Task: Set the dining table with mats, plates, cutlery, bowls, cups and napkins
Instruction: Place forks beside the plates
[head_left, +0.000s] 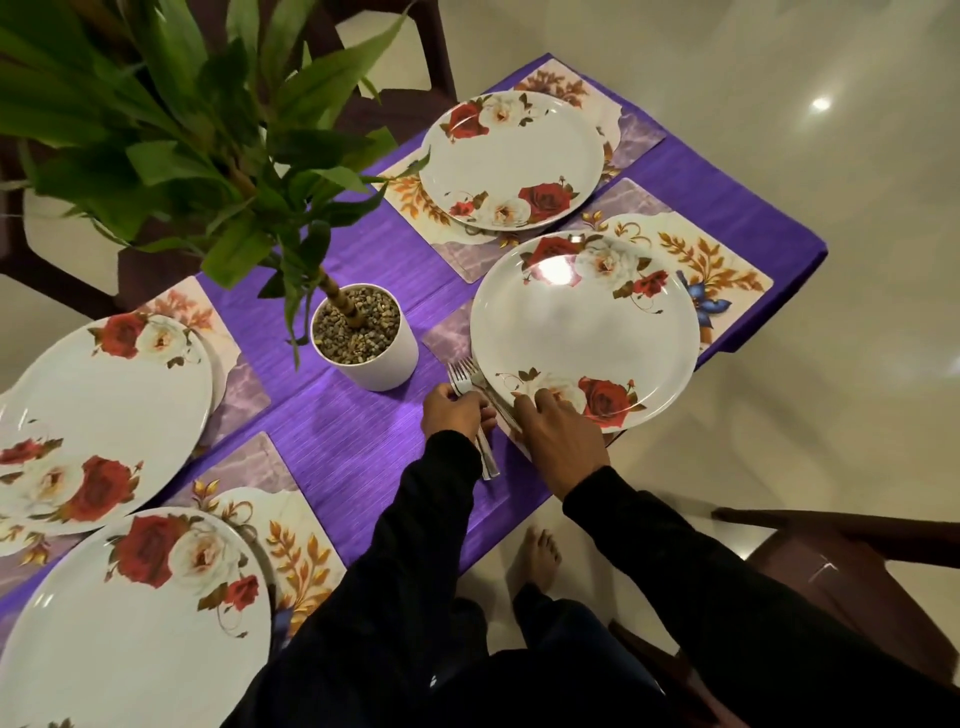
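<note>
Several white plates with red roses lie on floral mats on the purple tablecloth (332, 457). The nearest right plate (584, 332) sits on a mat (727, 270). My left hand (454, 413) grips a bunch of forks (460, 382), tines pointing away, handles sticking out below the hand. My right hand (558, 436) rests at that plate's near-left rim, its fingers on one fork (493, 395) lying beside the plate. Another plate (511, 161) lies beyond, two more at the left (104, 415) and near left (135, 618).
A white pot with pebbles and a leafy plant (363, 338) stands mid-table, its leaves hanging over the far left. Dark wooden chairs stand at the right (841, 551) and at the far side (395, 62). My bare foot (540, 556) is on the pale tiled floor.
</note>
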